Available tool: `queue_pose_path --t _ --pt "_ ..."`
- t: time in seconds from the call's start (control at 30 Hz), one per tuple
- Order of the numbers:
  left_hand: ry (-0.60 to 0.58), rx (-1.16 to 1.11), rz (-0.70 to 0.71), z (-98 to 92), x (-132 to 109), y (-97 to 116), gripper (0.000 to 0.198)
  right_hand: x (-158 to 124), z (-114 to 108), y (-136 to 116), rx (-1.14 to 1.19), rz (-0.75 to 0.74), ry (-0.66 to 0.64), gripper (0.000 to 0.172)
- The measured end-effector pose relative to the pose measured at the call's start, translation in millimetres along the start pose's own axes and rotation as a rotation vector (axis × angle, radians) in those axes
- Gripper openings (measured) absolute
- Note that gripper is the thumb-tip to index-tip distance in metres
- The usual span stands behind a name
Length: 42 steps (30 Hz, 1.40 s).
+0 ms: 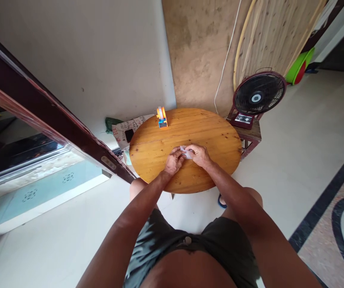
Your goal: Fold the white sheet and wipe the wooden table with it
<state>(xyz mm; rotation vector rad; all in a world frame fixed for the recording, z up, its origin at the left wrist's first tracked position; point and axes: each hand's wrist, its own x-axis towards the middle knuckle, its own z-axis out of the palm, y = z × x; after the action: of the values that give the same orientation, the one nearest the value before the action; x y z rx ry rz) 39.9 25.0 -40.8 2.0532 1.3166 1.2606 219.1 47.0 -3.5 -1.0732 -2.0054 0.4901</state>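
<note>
Over the middle of the round wooden table, both of my hands close on a small, pale, whitish sheet that looks like thin paper or film. My left hand pinches its left side, fingers curled. On the right side, my right hand grips it between thumb and fingers. Much of the sheet is covered by the fingers, so its full shape is hidden. Farther back on the table stands an orange and blue tape dispenser, apart from both hands.
Right of the table, a dark red fan stands on a small wooden stand. A printed sack with a dark phone-like object lies beyond the left edge. The wall rises behind; a door frame runs along the left.
</note>
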Motion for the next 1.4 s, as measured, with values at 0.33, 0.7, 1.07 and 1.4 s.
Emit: queue_pose_path --t 0.33,0.7,1.07,1.4 --pt "-0.023 -0.018 -0.098 -3.4 9 -4 0.059 -9 -2 -2 0.117 -0.084 0.021 0.028" --pt "-0.116 0.091 0.019 -5.8 11 -5 0.050 -22 3 9 0.097 -0.272 0.038 0.027" --pt "-0.151 -0.078 -0.009 -1.8 32 -24 0.037 -9 1 16 0.166 -0.121 0.020 0.024" --pt "-0.095 -0.093 -0.060 5.6 51 -19 0.053 36 0 51 0.293 0.174 0.009 0.025"
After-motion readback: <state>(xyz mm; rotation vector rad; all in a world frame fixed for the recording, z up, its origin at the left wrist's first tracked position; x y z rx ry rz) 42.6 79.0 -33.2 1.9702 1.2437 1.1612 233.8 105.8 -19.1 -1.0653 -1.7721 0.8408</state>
